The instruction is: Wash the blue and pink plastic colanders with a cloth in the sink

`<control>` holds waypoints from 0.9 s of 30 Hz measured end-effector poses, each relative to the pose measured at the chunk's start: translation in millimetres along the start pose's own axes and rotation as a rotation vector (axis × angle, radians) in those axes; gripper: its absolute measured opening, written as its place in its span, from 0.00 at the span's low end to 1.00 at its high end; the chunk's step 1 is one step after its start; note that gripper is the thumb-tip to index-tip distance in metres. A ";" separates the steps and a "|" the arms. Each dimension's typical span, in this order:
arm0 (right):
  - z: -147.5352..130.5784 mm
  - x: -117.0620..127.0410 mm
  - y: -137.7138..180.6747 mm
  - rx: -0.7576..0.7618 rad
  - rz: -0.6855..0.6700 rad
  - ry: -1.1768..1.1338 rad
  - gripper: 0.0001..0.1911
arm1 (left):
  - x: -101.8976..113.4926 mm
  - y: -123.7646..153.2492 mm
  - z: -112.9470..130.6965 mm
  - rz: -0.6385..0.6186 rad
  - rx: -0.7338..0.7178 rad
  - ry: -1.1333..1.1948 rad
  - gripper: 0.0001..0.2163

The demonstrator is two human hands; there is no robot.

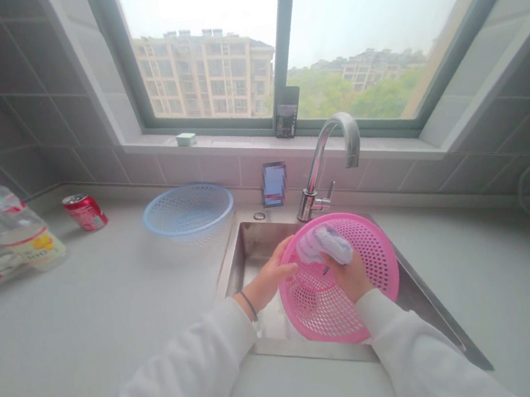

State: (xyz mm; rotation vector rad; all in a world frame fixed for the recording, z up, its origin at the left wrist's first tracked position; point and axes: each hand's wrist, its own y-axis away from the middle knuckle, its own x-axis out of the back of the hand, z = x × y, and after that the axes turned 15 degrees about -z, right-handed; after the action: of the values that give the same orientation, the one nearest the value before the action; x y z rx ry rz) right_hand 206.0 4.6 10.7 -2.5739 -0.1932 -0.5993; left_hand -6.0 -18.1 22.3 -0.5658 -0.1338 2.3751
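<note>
I'm seeing L hand [270, 280] gripping pink basket [324, 308], R hand [351, 275] clutching cloth [325, 244] inside it, sink [264, 241] lying below both; bottle [28, 237] w/ "100" label sitting well left of L hand.

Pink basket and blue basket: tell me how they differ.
The pink basket is tilted over the sink; the blue basket sits upright on the counter. The left hand grips the pink basket and the right hand holds a cloth inside it; neither hand touches the blue basket. Both are round and perforated.
</note>
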 end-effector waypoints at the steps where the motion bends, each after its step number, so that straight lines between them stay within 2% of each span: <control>1: -2.3 -1.5 1.3 0.021 -0.066 -0.003 0.23 | 1.0 -0.2 -1.5 0.001 -0.002 0.001 0.34; 3: -7.6 -4.1 3.6 0.057 -0.212 -0.005 0.21 | 3.3 -0.8 -4.5 0.002 -0.005 0.004 0.33; 5: -11.0 -4.7 4.0 0.063 -0.265 -0.010 0.21 | 4.9 -1.3 -6.3 0.008 0.001 0.004 0.33; 6: -11.2 -4.1 3.4 0.052 -0.236 -0.010 0.21 | 5.1 -1.3 -6.4 0.010 0.007 0.002 0.33; 9: -8.0 -0.8 -0.4 0.009 -0.025 -0.007 0.22 | 3.7 -0.8 -4.7 -0.001 0.033 0.001 0.33; 11: -6.3 0.7 -1.9 -0.003 0.029 0.001 0.22 | 2.5 -0.6 -3.6 -0.008 0.042 0.003 0.34; 13: -7.5 0.3 -1.1 -0.002 -0.031 0.020 0.22 | 2.3 -0.8 -4.2 0.003 0.042 0.000 0.34; 16: -12.3 -2.2 2.6 0.019 -0.244 0.063 0.20 | 3.8 -1.6 -6.9 0.008 0.016 0.008 0.34; 18: -13.3 -3.0 3.9 0.031 -0.296 0.074 0.20 | 4.7 -1.9 -8.1 0.001 0.010 0.019 0.33; 24: 0.0 1.0 -0.7 -0.006 0.027 0.023 0.22 | 1.1 -0.5 -3.8 -0.005 0.011 0.023 0.33; 27: 0.8 -0.1 -0.7 -0.018 -0.017 -0.024 0.23 | 0.2 -0.2 -2.5 -0.012 0.015 0.028 0.34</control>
State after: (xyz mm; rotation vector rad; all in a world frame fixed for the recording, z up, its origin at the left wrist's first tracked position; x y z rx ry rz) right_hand 206.0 5.6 10.3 -2.6007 -0.2186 -0.5792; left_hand -5.0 -17.9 20.1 -0.5896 -0.1072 2.3532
